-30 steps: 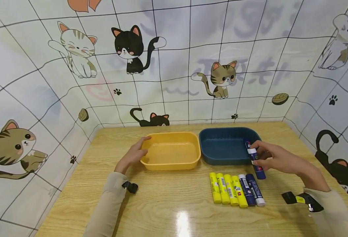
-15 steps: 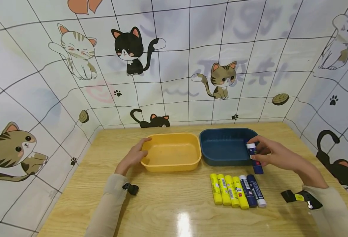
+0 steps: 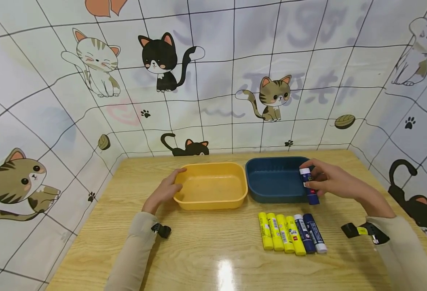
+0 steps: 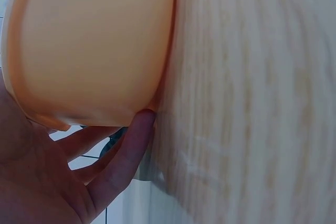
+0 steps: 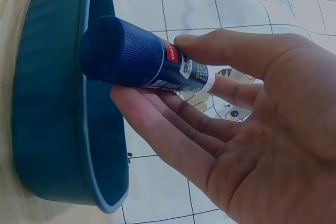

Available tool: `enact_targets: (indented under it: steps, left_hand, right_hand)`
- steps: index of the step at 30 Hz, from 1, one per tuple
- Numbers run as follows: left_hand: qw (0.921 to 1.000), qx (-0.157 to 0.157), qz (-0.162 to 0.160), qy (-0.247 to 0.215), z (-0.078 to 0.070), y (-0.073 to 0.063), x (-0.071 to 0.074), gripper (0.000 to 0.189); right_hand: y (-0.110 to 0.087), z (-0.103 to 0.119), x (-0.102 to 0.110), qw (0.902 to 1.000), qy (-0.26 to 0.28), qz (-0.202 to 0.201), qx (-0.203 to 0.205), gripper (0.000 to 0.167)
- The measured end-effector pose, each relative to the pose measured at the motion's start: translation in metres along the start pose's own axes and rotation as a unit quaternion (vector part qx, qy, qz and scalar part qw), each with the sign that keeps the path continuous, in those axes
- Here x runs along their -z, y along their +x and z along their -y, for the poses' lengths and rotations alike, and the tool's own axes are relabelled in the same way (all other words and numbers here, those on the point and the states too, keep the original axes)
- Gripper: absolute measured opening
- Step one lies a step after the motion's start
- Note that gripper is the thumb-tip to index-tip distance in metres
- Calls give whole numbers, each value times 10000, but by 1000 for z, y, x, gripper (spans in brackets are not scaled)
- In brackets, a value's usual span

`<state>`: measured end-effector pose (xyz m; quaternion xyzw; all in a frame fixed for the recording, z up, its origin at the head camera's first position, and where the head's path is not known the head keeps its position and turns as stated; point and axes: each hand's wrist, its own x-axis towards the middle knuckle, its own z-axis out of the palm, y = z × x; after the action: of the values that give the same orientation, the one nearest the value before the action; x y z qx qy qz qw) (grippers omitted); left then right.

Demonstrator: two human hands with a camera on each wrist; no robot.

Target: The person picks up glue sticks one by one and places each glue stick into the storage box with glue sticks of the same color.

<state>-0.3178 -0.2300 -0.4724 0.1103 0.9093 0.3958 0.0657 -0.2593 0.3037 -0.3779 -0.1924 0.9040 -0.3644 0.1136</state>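
My right hand point(image 3: 331, 180) pinches a dark blue glue stick point(image 3: 309, 190) with a white end between thumb and fingers, over the right end of the blue bin point(image 3: 277, 199). In the right wrist view, the glue stick point(image 5: 142, 59) tilts across the rim of the blue bin point(image 5: 52, 98), its ribbed end toward the camera. My left hand point(image 3: 162, 192) holds the left end of the yellow bin point(image 3: 210, 205), one digit over the rim. The left wrist view has fingers point(image 4: 123, 163) against the outer wall of the yellow bin point(image 4: 94, 51), one fingertip near its base.
In front of the blue bin lies a row of several yellow glue sticks point(image 3: 280, 233), with a white-capped blue glue stick point(image 3: 303, 234) and another blue glue stick point(image 3: 315, 234) at its right. A cat-print cloth point(image 3: 217, 81) walls the table's point(image 3: 199, 250) back and sides.
My right hand has carried the glue stick up and away from me toward the blue bin. A second dark blue stick, seen behind it earlier, is now out of sight. The left hand stays put.
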Motion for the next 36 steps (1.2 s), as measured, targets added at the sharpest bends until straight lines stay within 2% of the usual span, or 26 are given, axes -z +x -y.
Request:
enact_targets:
  steps: [19,29,36]
  left_hand:
    - [10000,-25,11,0,0,-1,-1,69]
    - [10000,-45,19,-13,0,0,0,70]
    - [10000,-42,-1,8,-1,-1,0,69]
  right_hand:
    - [23,11,17,9992,-318,257,-46,54]
    - [39,5,21,9982,-397,414,-143,59]
    - [48,0,25,9977,-362,522,-232,56]
